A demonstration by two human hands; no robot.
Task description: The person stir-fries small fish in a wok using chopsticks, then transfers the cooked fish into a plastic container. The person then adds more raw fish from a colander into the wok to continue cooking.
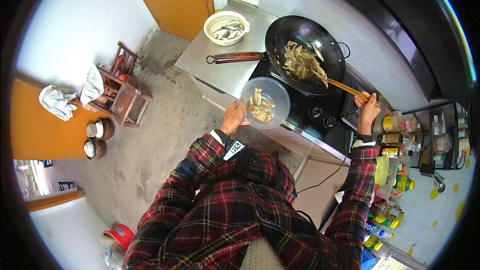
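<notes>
My left hand grips the rim of a clear plastic bowl, which holds several fried small fish. The bowl is beside the near edge of the stove. In my right hand is a pair of wooden chopsticks, their tips at a fish on the lower right inside of a black wok. A heap of browned small fish lies in the wok, with one fish apart from it near the upper right. The wok's wooden handle points left over the steel counter.
A cream plastic basket of raw small fish stands on the steel counter. Two stove knobs are at the front. Bottles and jars crowd the right side. Wooden chairs and a red basin are at left.
</notes>
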